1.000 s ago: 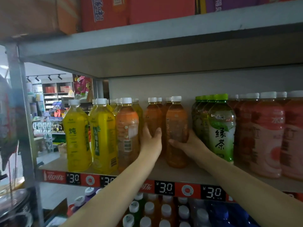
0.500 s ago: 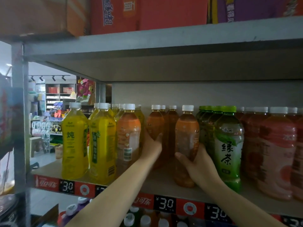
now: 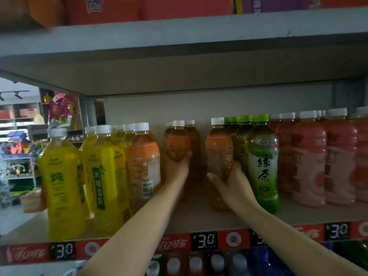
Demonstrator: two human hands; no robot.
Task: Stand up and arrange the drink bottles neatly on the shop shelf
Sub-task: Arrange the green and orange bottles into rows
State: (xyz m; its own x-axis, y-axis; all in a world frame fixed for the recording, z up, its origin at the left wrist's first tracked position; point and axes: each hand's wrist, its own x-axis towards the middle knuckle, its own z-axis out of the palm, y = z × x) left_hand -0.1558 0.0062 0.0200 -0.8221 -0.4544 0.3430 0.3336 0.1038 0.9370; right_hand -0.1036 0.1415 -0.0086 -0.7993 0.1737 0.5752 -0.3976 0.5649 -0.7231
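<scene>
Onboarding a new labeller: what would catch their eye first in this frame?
Two bare hands reaching into the middle of the shelf, each gripping a brown tea bottle: the left hand holds a lifted bottle, the right hand holds one standing beside the green tea bottle. Next come the colour blocks: yellow bottles on the left, pink bottles on the right, red price strip below.
</scene>
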